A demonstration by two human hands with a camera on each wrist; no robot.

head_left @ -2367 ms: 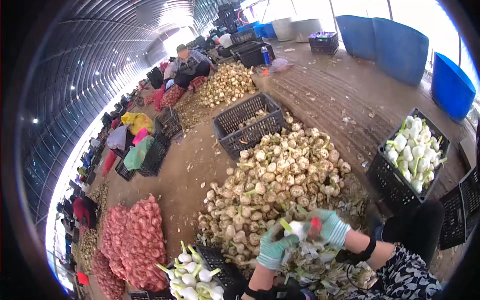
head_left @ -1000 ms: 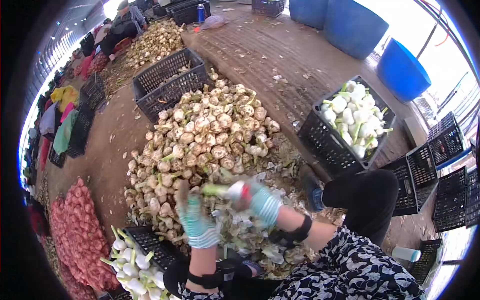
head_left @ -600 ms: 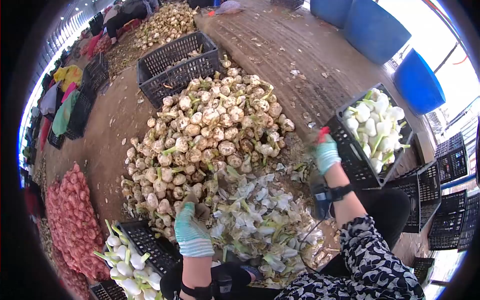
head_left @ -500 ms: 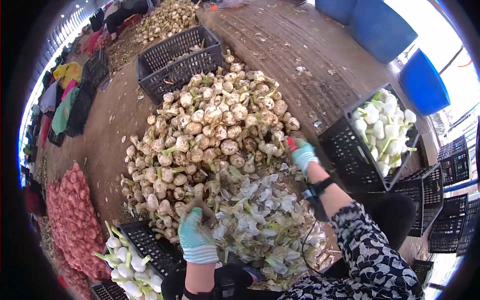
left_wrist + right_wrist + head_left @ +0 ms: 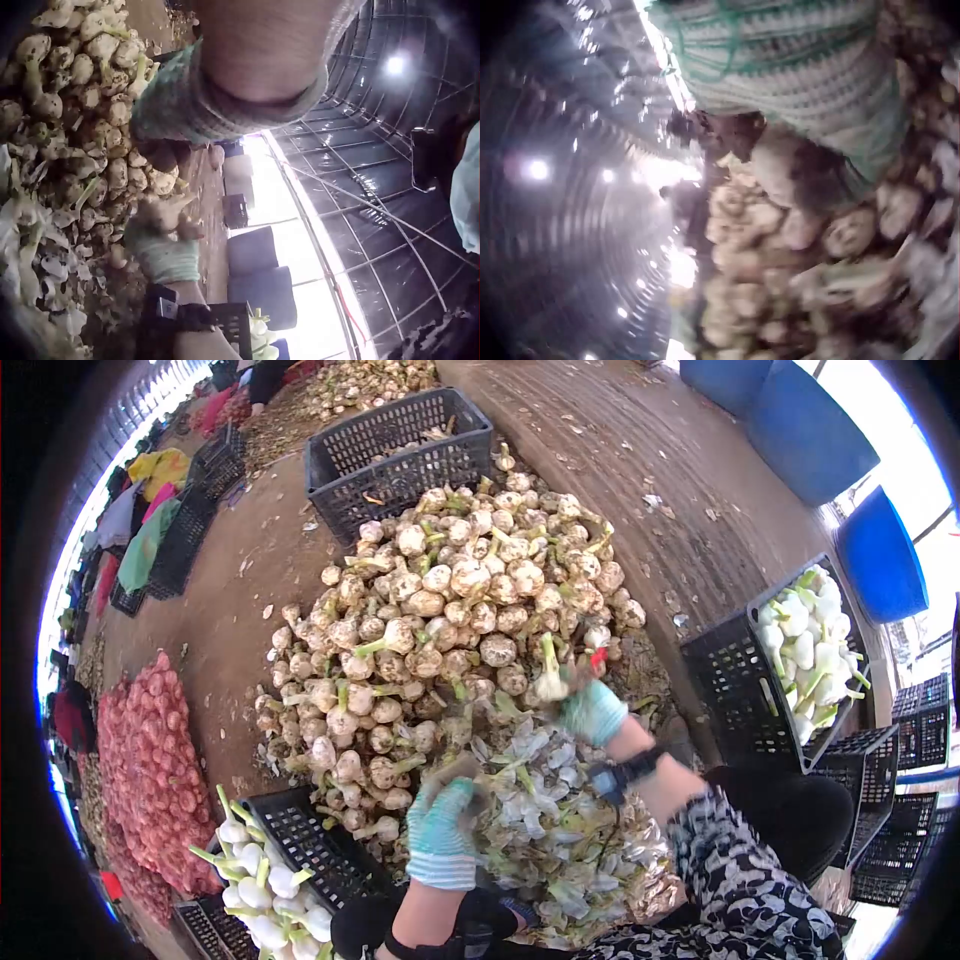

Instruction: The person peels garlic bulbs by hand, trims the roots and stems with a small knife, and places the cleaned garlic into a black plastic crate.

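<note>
My right hand point(image 5: 592, 712), in a striped knit glove, holds a garlic bulb point(image 5: 550, 682) with its green stem pointing up, over the near side of a heap of soil-stained garlic point(image 5: 470, 585). A small red piece point(image 5: 598, 658) shows at this hand's fingers. In the right wrist view a pale bulb point(image 5: 776, 165) lies against the blurred glove. My left hand point(image 5: 443, 838), gloved alike, hovers with fingers loosely extended over the heap's front edge, beside a pile of peeled skins point(image 5: 535, 820); nothing shows in it. Its darkened fingertips are blurred.
A black crate point(image 5: 735, 685) of clean white garlic stands at the right, another crate point(image 5: 310, 840) with white bulbs point(image 5: 262, 885) at the front left. Red net sacks of garlic point(image 5: 158, 770) lie at left. Behind the heap is a black crate point(image 5: 400, 465); blue tubs point(image 5: 880, 555) stand far right.
Earlier both hands were together at a white bulb. The right hand then swung right to the full crate, came back without that bulb, and now holds another. The left hand stayed near the heap.
</note>
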